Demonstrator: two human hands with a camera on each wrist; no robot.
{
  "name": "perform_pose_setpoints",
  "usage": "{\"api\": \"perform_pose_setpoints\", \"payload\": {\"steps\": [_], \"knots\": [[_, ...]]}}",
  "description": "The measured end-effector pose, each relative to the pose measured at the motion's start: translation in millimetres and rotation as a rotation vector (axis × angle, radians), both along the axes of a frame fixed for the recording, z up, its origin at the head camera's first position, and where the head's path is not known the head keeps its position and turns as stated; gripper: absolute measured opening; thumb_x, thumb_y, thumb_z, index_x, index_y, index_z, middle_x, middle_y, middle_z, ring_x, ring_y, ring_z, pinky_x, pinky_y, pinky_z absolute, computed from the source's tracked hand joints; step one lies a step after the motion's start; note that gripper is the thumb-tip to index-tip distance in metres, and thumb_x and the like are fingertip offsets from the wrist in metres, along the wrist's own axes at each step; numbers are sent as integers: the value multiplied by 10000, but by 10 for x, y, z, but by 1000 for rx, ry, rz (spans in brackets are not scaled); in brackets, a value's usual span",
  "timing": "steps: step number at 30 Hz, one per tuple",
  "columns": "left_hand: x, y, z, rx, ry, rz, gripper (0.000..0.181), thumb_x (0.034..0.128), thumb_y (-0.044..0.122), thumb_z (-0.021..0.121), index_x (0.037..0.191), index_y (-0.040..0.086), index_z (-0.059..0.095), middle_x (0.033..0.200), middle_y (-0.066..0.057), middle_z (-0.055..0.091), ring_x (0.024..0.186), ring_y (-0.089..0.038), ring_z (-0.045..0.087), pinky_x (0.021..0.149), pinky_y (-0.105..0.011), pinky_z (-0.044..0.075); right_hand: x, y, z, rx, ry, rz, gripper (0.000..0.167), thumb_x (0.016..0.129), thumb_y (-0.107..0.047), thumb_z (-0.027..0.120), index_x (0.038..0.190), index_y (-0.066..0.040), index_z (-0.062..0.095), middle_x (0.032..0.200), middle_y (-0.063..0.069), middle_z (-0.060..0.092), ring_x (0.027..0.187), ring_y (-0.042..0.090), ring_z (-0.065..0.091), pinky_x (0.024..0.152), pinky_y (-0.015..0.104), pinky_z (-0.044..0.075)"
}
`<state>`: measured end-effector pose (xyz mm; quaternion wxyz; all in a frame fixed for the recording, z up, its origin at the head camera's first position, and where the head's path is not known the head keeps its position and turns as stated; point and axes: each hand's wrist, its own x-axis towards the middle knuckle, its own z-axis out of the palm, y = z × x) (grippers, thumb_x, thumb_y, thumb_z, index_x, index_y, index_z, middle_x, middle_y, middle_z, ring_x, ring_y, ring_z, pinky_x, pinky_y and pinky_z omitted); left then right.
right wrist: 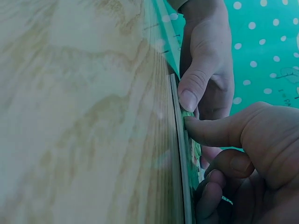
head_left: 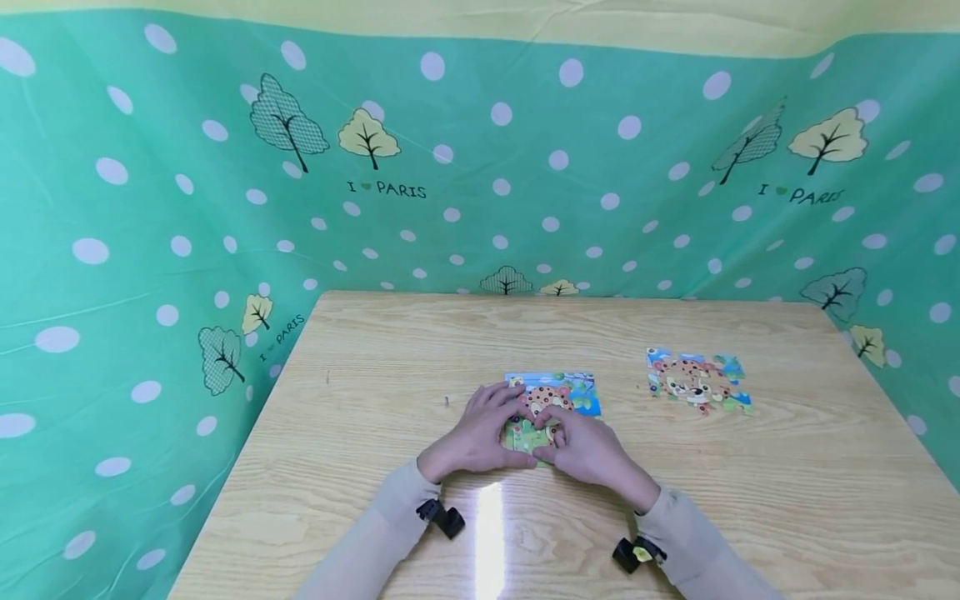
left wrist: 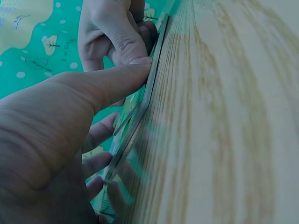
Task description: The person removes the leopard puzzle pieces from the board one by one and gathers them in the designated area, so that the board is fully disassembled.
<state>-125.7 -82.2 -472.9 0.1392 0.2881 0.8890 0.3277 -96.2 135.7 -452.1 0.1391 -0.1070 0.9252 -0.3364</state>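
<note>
A jigsaw puzzle [head_left: 588,406] with a spotted cartoon animal lies flat on the table between both hands. My left hand [head_left: 483,433] rests on its left side, fingers extended, thumb along the near edge. From the right, my right hand [head_left: 588,446] touches the picture with bent fingers, its thumb close to the left thumb. Whether it pinches a piece is hidden. The left wrist view shows a thin puzzle piece [left wrist: 125,122] tilted up from the puzzle, near the left fingertips. In the right wrist view, the right thumb [right wrist: 205,129] presses at the puzzle's edge [right wrist: 180,135].
A second, partly joined puzzle [head_left: 693,383] with a similar animal face and an uneven outline lies farther right. A tiny dark object [head_left: 447,401] sits left of the hands. Green dotted cloth [head_left: 502,158] hangs behind and beside the wooden table [head_left: 405,333].
</note>
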Motion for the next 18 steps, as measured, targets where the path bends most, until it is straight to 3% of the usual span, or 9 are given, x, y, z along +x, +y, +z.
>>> {"api": "perform_pose_setpoints", "payload": {"steps": [18], "knots": [[-11,4,-19,0,11,-5,508,837,466,888,1234,258,650,1741,-96,335,1638,-368,187,1329,-667,50,-17,29,-55,-48,20,6,267,934,-306,815,1147,-171,726,645,-97,586,543,85,501,519,228,354]]}}
